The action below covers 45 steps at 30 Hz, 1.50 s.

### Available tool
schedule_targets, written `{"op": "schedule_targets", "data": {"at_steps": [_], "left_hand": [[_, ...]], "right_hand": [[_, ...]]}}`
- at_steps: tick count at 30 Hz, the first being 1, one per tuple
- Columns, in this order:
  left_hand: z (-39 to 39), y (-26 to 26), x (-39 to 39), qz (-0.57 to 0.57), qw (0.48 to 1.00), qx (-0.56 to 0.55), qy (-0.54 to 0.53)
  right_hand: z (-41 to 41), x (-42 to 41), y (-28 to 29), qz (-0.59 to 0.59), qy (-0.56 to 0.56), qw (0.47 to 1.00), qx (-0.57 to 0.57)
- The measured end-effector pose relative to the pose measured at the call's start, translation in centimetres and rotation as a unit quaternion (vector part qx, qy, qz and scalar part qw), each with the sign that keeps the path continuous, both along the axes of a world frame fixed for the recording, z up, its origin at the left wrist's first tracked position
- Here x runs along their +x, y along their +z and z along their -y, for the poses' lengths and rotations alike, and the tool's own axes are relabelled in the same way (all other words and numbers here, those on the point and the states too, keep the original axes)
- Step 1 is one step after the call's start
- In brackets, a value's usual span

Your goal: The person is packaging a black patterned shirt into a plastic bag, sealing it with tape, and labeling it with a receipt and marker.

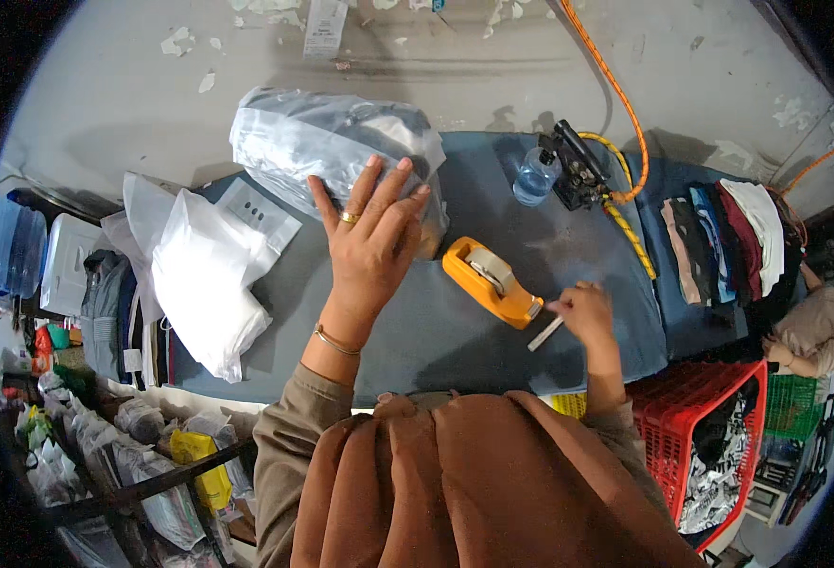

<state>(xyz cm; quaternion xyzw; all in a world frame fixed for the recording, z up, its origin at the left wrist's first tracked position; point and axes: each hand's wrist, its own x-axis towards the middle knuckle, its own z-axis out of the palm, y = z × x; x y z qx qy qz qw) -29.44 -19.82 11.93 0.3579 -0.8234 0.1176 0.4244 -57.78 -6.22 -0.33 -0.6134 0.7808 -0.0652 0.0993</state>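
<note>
My left hand rests with its fingers spread on a clear plastic bag packed with dark and white contents, at the back of the cloth-covered table. My right hand, slightly blurred, is beside the cutting end of an orange tape dispenser. A short whitish strip, which looks like tape, extends from its fingers. The dispenser holds a roll of tape and lies at a slant between my two hands.
White plastic bags lie on the left, near folded clothes. At the back right are a bottle of clear liquid and a black iron with an orange hose. Folded garments, a red crate and another person are on the right.
</note>
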Motion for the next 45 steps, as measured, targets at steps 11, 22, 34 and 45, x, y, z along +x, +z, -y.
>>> {"op": "schedule_targets", "data": {"at_steps": [11, 22, 34, 45], "left_hand": [[-0.1, -0.1, 0.2, 0.016, 1.0, 0.008, -0.003], [-0.3, 0.5, -0.2, 0.033, 0.998, 0.044, -0.012], [0.8, -0.3, -0.4, -0.119, 0.979, 0.138, -0.088], [1.4, -1.3, -0.1, -0.364, 0.864, 0.189, -0.291]], "right_hand": [[13.6, 9.6, 14.2, 0.567, 0.11, 0.799, -0.17], [16.6, 6.3, 3.0, 0.467, -0.005, 0.883, -0.044], [3.2, 3.6, -0.4, 0.525, -0.121, 0.838, 0.09], [-2.8, 0.2, -1.7, 0.258, -0.108, 0.96, -0.007]]}}
